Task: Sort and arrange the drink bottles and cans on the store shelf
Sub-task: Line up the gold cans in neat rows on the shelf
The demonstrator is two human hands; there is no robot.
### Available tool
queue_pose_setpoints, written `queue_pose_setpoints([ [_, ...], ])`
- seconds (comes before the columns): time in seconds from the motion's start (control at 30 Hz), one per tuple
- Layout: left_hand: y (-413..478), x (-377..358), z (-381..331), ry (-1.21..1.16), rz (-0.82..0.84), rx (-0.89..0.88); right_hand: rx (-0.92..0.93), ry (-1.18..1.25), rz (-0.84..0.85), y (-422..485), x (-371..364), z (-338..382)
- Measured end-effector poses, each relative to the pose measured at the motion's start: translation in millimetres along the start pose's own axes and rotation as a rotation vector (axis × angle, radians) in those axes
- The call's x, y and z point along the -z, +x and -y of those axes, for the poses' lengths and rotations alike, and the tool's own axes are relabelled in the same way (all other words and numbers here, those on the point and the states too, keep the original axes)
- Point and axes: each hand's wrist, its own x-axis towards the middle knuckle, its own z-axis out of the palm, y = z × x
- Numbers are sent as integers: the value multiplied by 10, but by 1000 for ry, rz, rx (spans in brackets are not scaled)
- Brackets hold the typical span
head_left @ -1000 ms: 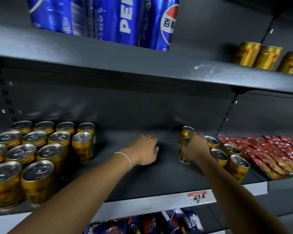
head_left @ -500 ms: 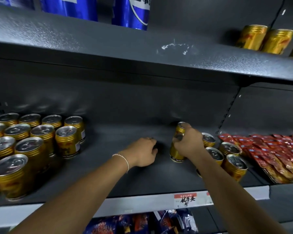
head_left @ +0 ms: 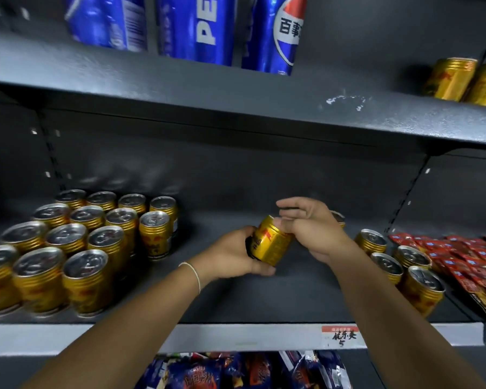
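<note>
A person's left hand [head_left: 233,256] grips a gold drink can [head_left: 271,241] at its dark lower end, fingers and thumb curled round it, above and to the left of the handwritten price tag [head_left: 344,336] on the rail of the grey middle shelf [head_left: 264,301]. The can is tilted, over the bare stretch of that shelf. The right hand [head_left: 313,228] meets it at the upper end with fingers [head_left: 292,204] loosely extended, tips touching the can rather than wrapped round it. A thin pale bracelet [head_left: 193,273] circles the left wrist.

Far left of the tag, a block of matching gold cans [head_left: 82,242] stands upright in close rows. Just above and right of the tag, a shorter line of gold cans [head_left: 399,262] runs front to back, with red snack packets [head_left: 474,259] lying flat beyond it. High above the tag, the upper shelf [head_left: 180,88] carries blue Pepsi cans [head_left: 222,29] to the left and two more gold cans [head_left: 460,80] to the right. Below and left of the tag, bagged snacks [head_left: 236,370] show on the lower level.
</note>
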Motion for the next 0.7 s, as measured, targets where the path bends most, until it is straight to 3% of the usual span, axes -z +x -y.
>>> queue_pose_setpoints([
  [0.1, -217, 204, 23, -42, -112, -20, 42, 110, 45, -71, -216, 130],
  [0.27, -571, 400, 75, 49, -375, -29, 10, 137, -24, -170, -595, 231],
  [0.4, -783, 508, 87, 136, -538, -56, -70, 156, 146, -325, -952, 260],
  [0.7, -1271, 1128, 401, 425, -360, -120, -14, 364, 49, -520, -1640, 10],
])
